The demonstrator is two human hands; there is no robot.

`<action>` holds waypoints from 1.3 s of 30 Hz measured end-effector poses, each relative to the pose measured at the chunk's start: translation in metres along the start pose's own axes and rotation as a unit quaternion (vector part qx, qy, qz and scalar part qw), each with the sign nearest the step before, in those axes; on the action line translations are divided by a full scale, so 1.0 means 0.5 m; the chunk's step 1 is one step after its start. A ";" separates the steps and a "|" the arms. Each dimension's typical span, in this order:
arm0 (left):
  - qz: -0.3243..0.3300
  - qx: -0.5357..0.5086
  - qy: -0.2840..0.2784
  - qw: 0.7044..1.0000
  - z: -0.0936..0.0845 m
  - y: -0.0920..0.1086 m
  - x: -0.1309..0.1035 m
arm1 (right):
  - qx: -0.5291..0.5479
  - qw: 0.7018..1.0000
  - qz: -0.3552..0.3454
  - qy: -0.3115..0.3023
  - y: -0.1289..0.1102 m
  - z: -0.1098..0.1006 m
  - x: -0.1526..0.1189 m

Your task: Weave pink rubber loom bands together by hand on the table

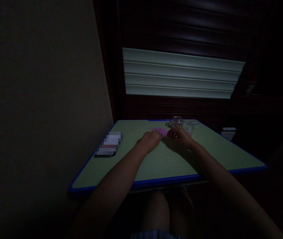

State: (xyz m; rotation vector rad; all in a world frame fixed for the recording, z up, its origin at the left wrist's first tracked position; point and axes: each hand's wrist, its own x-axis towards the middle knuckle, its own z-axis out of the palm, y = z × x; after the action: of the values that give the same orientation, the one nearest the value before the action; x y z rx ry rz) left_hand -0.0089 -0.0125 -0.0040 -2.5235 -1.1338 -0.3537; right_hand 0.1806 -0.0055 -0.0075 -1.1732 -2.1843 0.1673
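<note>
A small heap of pink pieces (163, 131), too dim to name exactly, lies on the green tabletop (136, 169). My left hand (152, 140) is closed at the heap's near left side, its fingertips against the pink pieces. On the right side of the heap, my right hand (179, 135) has its fingers curled in a pinch. Whatever is between the fingers of either hand is too small and dark to tell. Just beyond my right hand stands a clear jar (176, 122) of multicoloured small rings. A second clear container (188, 127) is partly hidden behind that hand.
A clear lid (194, 123) lies at the far right of the table. Near the left edge rests a blurred-out pale object (108, 144). The table has a blue rim (166, 180). A wall (44, 99) rises on the left, and dark panelling (181, 108) stands behind.
</note>
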 end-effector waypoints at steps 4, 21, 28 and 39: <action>-0.005 0.005 -0.009 1.000 -0.003 0.002 0.000 | 0.004 1.000 -0.002 0.003 -0.002 0.001 -0.001; 0.015 0.003 0.005 1.000 0.004 -0.003 0.001 | 0.008 1.000 -0.004 0.001 -0.003 0.001 -0.001; 0.009 -0.015 -0.002 1.000 0.006 -0.004 0.002 | 0.010 1.000 -0.011 0.005 -0.004 -0.001 0.000; 0.013 -0.005 0.012 1.000 0.002 0.000 0.001 | 0.010 1.000 -0.021 0.009 -0.002 0.001 0.000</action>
State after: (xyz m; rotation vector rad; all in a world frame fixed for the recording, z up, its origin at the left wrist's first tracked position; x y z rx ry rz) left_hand -0.0087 -0.0117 -0.0048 -2.5335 -1.0923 -0.3843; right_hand 0.1797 -0.0061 -0.0078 -1.1133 -2.1840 0.1601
